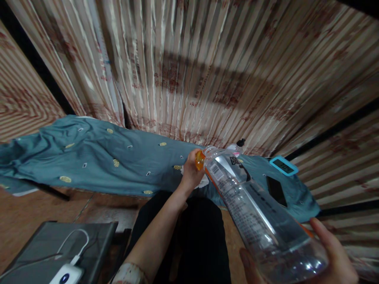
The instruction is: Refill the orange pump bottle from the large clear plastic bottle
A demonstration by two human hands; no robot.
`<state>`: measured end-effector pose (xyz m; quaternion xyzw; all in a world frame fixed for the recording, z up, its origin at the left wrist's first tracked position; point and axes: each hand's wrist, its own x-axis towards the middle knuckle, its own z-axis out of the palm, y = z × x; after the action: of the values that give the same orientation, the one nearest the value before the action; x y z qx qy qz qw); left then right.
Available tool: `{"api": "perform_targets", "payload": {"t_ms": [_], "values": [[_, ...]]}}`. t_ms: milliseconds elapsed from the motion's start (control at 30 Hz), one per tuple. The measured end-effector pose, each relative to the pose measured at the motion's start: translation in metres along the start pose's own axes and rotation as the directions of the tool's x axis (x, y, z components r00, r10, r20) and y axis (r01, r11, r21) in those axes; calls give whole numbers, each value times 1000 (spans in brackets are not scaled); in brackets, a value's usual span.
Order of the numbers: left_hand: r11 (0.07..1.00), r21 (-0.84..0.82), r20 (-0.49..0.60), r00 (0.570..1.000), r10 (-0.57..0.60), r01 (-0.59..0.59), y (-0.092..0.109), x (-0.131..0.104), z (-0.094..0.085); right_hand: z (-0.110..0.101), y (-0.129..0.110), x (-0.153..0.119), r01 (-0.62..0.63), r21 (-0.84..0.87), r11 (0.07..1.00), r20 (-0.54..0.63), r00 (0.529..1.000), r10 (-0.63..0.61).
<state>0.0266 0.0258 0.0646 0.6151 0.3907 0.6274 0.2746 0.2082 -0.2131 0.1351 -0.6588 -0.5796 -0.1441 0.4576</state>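
Observation:
A large clear plastic bottle (251, 209) with a printed label lies slantwise across the lower right, its neck toward the middle. My right hand (331, 252) is wrapped round its base. At the neck end, my left hand (192, 169) grips an orange piece (199, 160) that looks like a cap; whether it touches the bottle's mouth is hard to tell. Something white and crumpled (203, 182) shows beneath my left hand, on the blue-green cloth (139, 157).
A blue-framed digital clock (283, 166), a dark phone-like object (276, 191) and a small bottle with a black top (237, 146) are on the cloth at right. At lower left, a grey stool (38, 240) holds a white device (67, 274) with a cable. Striped curtains (177, 79) hang behind.

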Motion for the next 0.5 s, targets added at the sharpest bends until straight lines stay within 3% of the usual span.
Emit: {"api": "perform_targets", "payload": {"t_ms": [300, 500], "values": [[1000, -2, 1, 1000, -19, 19, 2, 1, 0, 2, -2, 0, 20, -1, 1000, -20, 1000, -20], [999, -11, 1, 999, -33, 33, 3, 1, -1, 1, 4, -2, -38, 43, 998, -2, 999, 38]]}}
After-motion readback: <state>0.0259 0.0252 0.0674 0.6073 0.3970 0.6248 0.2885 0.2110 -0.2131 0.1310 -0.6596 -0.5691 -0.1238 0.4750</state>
